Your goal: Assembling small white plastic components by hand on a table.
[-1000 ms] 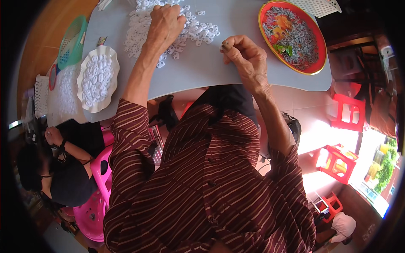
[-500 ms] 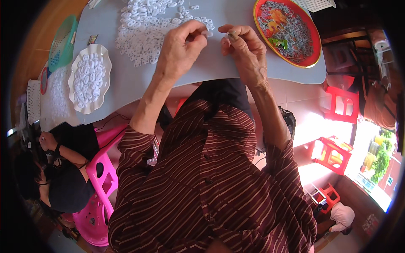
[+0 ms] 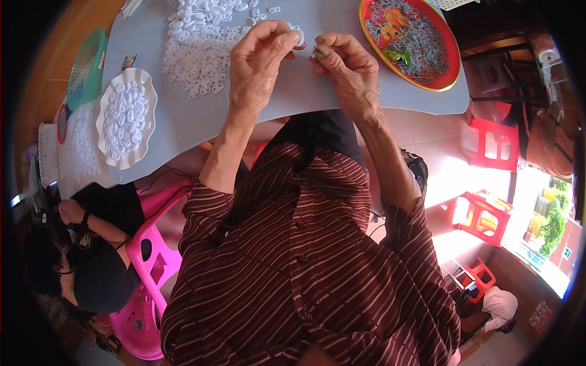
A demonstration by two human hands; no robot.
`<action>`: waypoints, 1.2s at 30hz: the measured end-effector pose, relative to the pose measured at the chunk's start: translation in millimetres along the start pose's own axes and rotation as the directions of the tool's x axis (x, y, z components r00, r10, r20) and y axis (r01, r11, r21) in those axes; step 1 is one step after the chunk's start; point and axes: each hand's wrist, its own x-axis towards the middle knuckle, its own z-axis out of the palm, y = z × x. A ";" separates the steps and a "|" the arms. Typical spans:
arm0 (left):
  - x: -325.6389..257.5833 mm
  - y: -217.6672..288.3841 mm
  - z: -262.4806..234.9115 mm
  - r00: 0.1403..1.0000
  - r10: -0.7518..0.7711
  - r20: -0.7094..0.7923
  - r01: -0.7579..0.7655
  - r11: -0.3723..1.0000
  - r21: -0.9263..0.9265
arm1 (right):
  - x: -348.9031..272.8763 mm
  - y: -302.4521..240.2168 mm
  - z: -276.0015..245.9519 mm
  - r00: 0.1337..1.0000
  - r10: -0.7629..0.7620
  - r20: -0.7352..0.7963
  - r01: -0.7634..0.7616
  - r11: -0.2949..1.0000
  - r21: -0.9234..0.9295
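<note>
Above the grey table, my left hand pinches a small white oval plastic piece between thumb and fingers. Close by on the right, my right hand is closed in a pinch at a tiny whitish bit, mostly hidden by the fingertips. The two pinches face each other, a small gap apart. Behind and left of my left hand spreads a heap of white plastic pieces, oval and with holes. A round red tray with a gold rim, beyond my right hand, holds many thin grey metal pieces.
A scalloped white dish full of white ovals stands at the table's left, near a green basket. Someone in dark clothes sits left by a pink chair. Red stools stand on the right.
Both hands have shifted slightly up and to the left in the picture, and the gap between their fingertips has narrowed. The table's things have also shifted slightly left in the view.
</note>
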 end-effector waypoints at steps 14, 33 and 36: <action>3.8 2.4 2.5 0.998 0.054 0.045 -0.061 0.985 0.158 | -0.8 0.6 1.6 0.999 -0.048 -0.022 0.047 0.997 -0.064; -5.1 7.3 9.6 0.991 0.089 0.095 -0.105 0.977 0.184 | -1.2 0.0 -0.5 0.996 -0.017 -0.091 0.034 0.983 0.182; -8.6 4.6 13.0 0.969 0.220 0.108 -0.244 0.903 0.354 | -2.9 -4.6 3.0 0.993 -0.006 -0.117 0.030 0.979 0.204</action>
